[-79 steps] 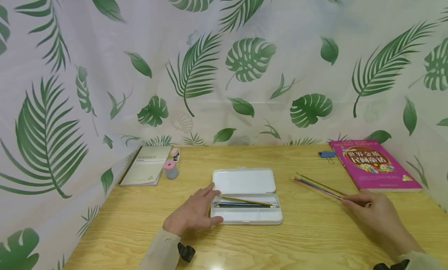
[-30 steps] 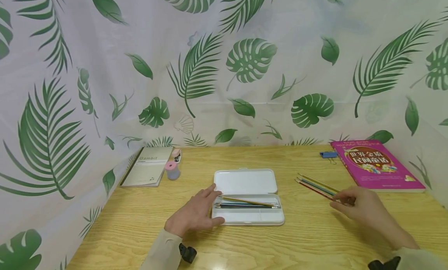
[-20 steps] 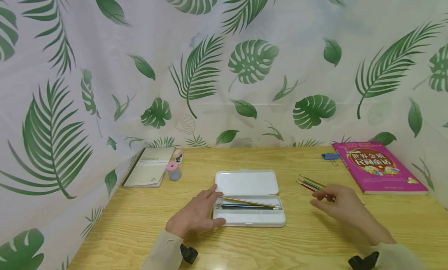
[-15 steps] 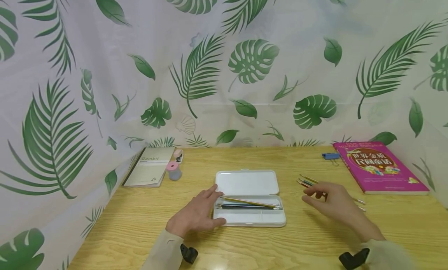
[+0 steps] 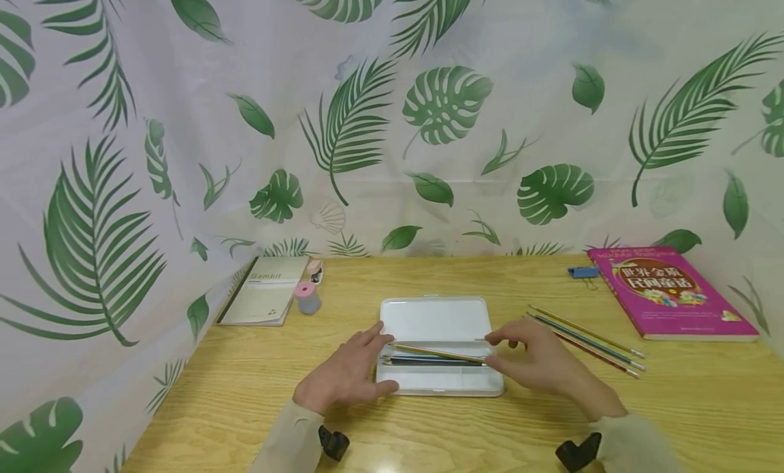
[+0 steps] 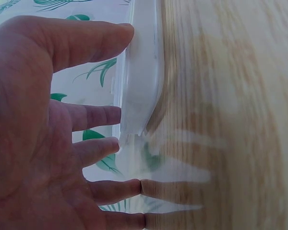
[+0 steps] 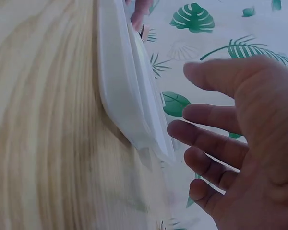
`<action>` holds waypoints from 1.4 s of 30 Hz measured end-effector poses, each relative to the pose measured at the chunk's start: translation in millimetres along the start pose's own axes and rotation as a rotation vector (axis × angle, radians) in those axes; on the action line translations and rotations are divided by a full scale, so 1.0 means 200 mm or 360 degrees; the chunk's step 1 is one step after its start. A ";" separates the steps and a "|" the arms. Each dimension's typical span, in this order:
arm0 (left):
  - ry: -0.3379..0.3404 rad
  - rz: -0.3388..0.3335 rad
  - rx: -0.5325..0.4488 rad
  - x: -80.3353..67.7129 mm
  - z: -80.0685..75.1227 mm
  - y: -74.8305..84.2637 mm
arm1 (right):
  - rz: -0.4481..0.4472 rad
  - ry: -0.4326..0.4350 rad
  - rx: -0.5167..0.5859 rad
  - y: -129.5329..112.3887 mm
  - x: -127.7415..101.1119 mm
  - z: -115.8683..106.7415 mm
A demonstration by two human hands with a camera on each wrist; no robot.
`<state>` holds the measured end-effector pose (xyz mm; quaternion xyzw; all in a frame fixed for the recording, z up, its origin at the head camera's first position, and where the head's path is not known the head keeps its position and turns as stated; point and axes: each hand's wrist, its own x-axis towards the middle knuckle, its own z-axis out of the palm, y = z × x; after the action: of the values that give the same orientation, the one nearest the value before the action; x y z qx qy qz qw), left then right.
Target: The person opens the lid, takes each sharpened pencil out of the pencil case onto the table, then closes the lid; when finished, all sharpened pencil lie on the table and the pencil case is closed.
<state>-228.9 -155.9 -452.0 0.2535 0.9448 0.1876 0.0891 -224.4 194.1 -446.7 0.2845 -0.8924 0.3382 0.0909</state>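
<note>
A white pencil case point(image 5: 422, 376) lies open on the wooden table, its lid point(image 5: 436, 318) folded back. Several pencils point(image 5: 437, 353) lie in its rear compartment, a gold one slanting across the others. My left hand point(image 5: 344, 374) rests spread at the case's left end, thumb by the front corner; its fingers are also along the case point(image 6: 143, 72) in the left wrist view. At the right end hovers my right hand point(image 5: 545, 361), thumb and fingers apart and holding nothing, as the right wrist view confirms. Behind it lie a gold, a green and a red pencil point(image 5: 594, 352) on the table.
A magenta book point(image 5: 674, 316) lies at the right, with a blue binder clip point(image 5: 583, 272) beside it. At the back left are a notebook point(image 5: 263, 299), a pink-topped sharpener point(image 5: 307, 299) and a small pink-and-white item point(image 5: 315, 270). A leaf-print curtain point(image 5: 367, 139) stands behind.
My right hand has let go of the pencils, which now lie on the table at the right, and has moved left to the case. The left hand has stayed in place.
</note>
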 end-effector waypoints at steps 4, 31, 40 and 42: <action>0.0002 0.0005 0.0014 0.00 0.00 0.00 | -0.0121 -0.0043 -0.0079 -0.01 0.02 0.05; -0.0011 -0.0010 0.0006 0.00 0.00 0.00 | -0.0269 -0.0125 -0.0340 0.00 0.05 0.14; -0.0006 -0.0012 -0.0002 0.00 -0.01 0.01 | -0.0162 -0.0209 -0.0225 0.03 0.05 0.11; -0.0011 -0.0016 -0.0001 0.00 -0.01 0.01 | -0.0138 -0.0224 -0.0201 0.03 0.05 0.12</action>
<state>-228.3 -154.4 -450.0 0.2493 0.9457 0.1865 0.0935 -235.1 178.8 -464.3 0.3395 -0.9030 0.2563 0.0603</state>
